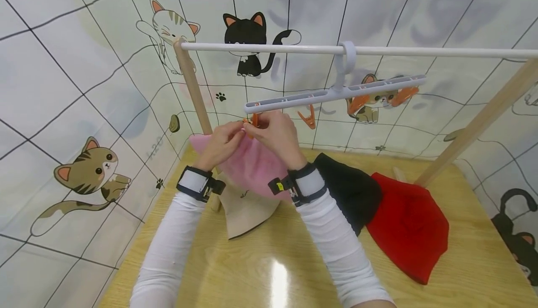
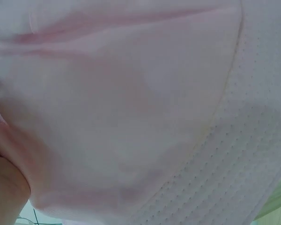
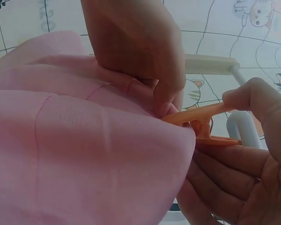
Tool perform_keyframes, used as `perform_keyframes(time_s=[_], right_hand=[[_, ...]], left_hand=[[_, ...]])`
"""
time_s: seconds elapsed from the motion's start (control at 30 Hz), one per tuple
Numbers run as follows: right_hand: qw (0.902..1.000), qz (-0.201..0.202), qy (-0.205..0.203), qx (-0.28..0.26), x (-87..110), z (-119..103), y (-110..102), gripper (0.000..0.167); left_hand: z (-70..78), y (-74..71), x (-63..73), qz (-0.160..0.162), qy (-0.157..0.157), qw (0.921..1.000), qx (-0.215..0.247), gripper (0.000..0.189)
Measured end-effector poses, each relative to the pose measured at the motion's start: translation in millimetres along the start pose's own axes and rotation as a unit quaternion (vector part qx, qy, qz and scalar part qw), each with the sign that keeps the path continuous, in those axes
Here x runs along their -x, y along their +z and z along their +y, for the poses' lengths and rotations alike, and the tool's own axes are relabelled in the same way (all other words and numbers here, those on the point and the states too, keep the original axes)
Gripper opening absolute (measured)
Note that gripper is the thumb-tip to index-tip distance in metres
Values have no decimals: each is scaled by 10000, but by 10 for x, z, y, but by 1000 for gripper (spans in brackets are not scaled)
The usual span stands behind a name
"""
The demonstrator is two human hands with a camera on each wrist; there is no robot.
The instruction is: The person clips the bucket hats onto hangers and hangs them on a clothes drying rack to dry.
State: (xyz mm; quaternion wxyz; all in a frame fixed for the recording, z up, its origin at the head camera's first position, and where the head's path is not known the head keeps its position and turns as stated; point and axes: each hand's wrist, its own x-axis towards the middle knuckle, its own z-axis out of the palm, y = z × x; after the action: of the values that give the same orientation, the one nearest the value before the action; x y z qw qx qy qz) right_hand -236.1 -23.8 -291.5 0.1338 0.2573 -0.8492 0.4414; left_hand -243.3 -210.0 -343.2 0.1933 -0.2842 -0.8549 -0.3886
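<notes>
A pink bucket hat hangs from my hands below the left end of a pale hanger bar. With thumb and fingers, my left hand pinches the hat's edge. My right hand squeezes the handles of an orange clip between thumb and fingers. The clip's jaws meet the hat's edge beside the left fingertips in the right wrist view; whether they grip the cloth I cannot tell. Stitched brim and smooth pink cloth fill the left wrist view.
The hanger hooks over a white rail between wooden posts. Further orange clips dangle from it. On the wooden table lie a beige hat, a black hat and a red hat.
</notes>
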Motion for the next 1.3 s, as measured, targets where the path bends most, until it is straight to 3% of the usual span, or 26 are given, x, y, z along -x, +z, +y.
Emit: perform_keyframes(time_s=[0.23, 0.87, 1.3], right_hand=[[9994, 88, 119, 303, 40, -6, -51, 27], [9976, 91, 449, 515, 145, 102, -214, 26], [9963, 157, 548, 640, 220, 134, -319, 26]], left_hand=[[-1, 79, -48, -33, -88, 9997, 218, 24], [-15, 341, -198, -63, 449, 9989, 87, 18], [52, 477, -258, -144, 373, 9984, 403, 17]])
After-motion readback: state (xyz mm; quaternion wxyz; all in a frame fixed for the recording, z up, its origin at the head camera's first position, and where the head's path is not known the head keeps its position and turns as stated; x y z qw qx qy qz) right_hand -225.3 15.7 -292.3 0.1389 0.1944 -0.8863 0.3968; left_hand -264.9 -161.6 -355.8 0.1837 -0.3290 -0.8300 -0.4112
